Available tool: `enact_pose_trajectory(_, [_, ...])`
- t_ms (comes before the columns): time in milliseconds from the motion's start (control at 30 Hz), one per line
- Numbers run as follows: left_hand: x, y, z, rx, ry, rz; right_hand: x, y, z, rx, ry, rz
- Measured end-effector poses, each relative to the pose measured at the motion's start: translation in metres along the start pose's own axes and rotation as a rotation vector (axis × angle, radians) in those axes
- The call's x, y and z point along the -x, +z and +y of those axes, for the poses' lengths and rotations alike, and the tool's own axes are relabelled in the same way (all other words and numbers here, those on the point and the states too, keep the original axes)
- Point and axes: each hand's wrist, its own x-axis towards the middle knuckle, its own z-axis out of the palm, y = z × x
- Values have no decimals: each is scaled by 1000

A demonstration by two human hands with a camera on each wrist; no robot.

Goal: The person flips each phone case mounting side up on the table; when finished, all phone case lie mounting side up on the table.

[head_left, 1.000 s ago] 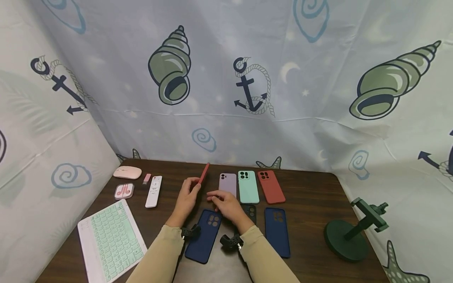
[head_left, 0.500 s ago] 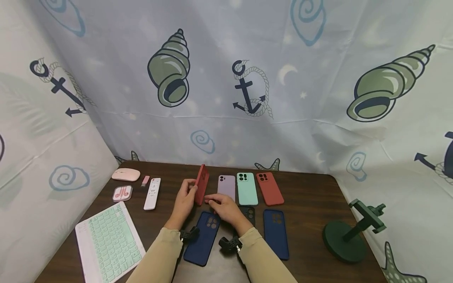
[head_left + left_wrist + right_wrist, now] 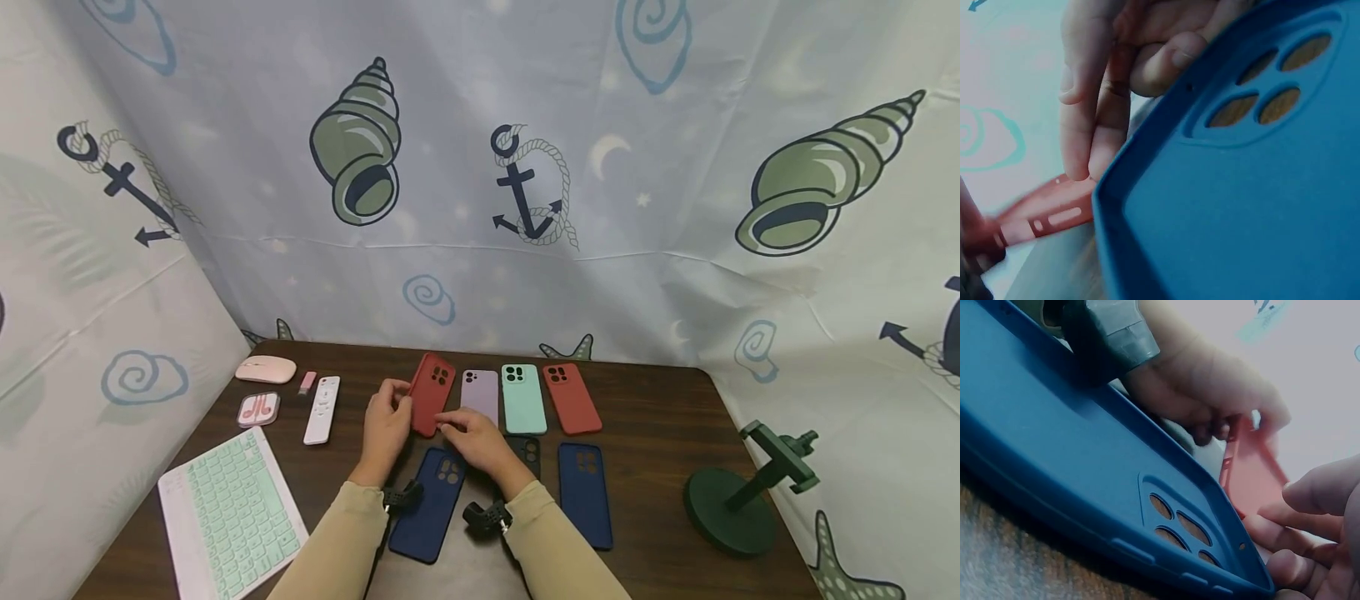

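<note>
We see a dark wooden table bearing a mouse, pink stick, remote, earphone box, keyboard and green stand — plus a purple case, mint case, flat red case, black case and 2 blue cases.

I've got both sleeved forearms angled in toward the red phone case from its near side. Left hand is at the case's left edge, fingers bent and pinching it. Right hand sits by its lower right corner, fingertips up against it, but from my feed I honestly can't tell if that's a pinch or just a touch.
</note>
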Motion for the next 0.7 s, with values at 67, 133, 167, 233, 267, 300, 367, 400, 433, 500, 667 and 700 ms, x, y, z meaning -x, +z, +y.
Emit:
enact_pose_trajectory(67, [1,1,1,-150,14,20,0,0,0,14,-14,-4])
enact_pose_trajectory(133, [1,2,2,-272,35,23,0,-1,-1,19,-21,-11])
enact_pose_trajectory(167, [2,3,2,-315,46,21,0,0,0,20,-24,-14])
enact_pose_trajectory(233, [2,4,2,-361,62,20,-1,0,0,19,-22,-20])
enact_pose_trajectory(267, [2,4,2,-362,63,22,-1,0,0,22,-21,-23])
enact_pose_trajectory(300, [1,5,1,-358,62,28,-1,0,1,24,-22,-23])
enact_pose_trajectory(367, [1,5,0,-348,57,34,-2,0,1,24,-21,-22])
enact_pose_trajectory(400, [0,5,0,-342,54,35,-2,0,1,22,-17,-21])
enact_pose_trajectory(433, [0,5,0,-336,51,35,-2,0,1,13,-10,-20])
enact_pose_trajectory(500, [1,5,0,-319,44,31,-1,0,2,-38,12,-17])
enact_pose_trajectory(667, [3,5,0,-224,34,44,1,-4,1,-334,105,-28])
enact_pose_trajectory(700, [3,5,0,-198,44,50,1,-5,1,-392,116,-28])
